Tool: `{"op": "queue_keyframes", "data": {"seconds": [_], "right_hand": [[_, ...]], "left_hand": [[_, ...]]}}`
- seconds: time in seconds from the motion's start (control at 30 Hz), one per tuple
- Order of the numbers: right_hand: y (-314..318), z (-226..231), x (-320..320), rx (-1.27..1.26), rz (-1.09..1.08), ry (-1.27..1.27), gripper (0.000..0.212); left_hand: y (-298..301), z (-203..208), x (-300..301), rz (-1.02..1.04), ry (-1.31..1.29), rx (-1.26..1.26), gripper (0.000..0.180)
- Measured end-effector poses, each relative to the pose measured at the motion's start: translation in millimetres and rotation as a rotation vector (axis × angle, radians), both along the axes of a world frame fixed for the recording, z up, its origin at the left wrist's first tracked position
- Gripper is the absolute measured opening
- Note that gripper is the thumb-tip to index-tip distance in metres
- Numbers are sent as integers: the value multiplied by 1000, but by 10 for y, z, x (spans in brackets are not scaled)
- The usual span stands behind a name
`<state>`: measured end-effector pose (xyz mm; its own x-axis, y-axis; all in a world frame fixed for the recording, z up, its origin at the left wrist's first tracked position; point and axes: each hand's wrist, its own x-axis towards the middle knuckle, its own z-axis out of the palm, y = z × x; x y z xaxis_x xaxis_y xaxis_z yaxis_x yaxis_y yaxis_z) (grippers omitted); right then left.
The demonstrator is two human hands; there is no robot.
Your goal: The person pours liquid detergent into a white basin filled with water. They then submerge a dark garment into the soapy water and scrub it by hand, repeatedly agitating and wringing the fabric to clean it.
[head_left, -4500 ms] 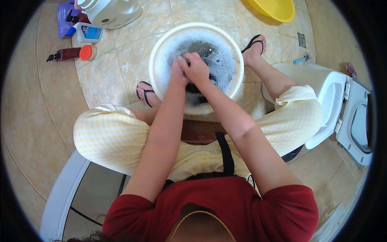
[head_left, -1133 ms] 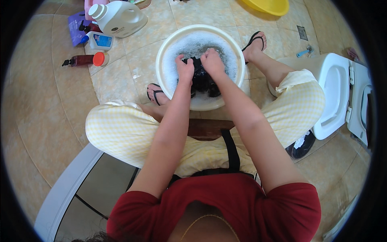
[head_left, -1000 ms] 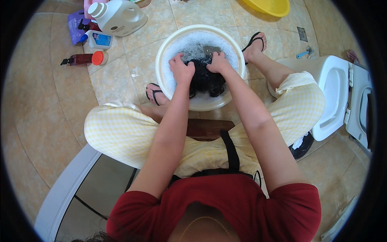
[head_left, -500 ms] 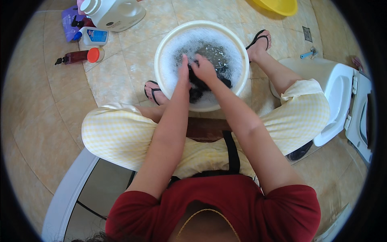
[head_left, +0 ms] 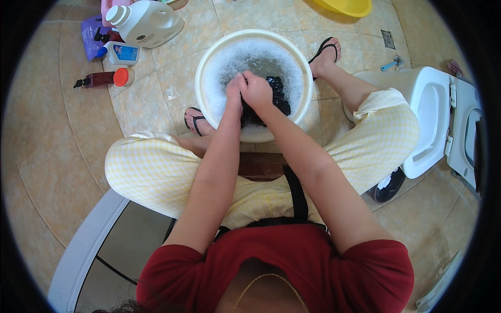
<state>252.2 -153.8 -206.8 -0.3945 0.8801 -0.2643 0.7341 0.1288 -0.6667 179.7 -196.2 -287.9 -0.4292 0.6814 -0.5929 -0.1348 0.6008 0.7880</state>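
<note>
A round cream-white basin [head_left: 307,94] stands on the floor between my feet, with white suds [head_left: 215,78] round its inside and greyish water in the middle. In it lies a wet black cloth [head_left: 280,100], bunched up and partly under water. My left hand [head_left: 234,90] and my right hand [head_left: 257,91] are pressed together over the basin, both closed on the black cloth. The cloth trails out below and to the right of them. What is between my palms is mostly hidden.
Far left on the tiles stand a big white jug [head_left: 151,23], a white bottle with a blue label [head_left: 125,53], a dark red pump bottle [head_left: 97,79] and an orange-lidded jar [head_left: 122,77]. A yellow basin [head_left: 347,7] is at the back; a white toilet [head_left: 430,115] stands right.
My hands have come together and closed on the cloth; before, they were apart with fingers spread. More black cloth shows to the right of them. The view has shifted slightly.
</note>
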Motion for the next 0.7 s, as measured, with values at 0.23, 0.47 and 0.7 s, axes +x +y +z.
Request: {"op": "queue_keyframes", "data": {"seconds": [0.23,0.47,0.7], "right_hand": [[651,-279,413,-92,-152,-272,35],[370,-251,312,-83,168,-438,62],[349,-805,254,-325,147,-334,49]], "left_hand": [[106,392,8,344,118,-89,47],[6,49,53,215,270,31,57],[-29,208,83,487,-394,-1,61]]}}
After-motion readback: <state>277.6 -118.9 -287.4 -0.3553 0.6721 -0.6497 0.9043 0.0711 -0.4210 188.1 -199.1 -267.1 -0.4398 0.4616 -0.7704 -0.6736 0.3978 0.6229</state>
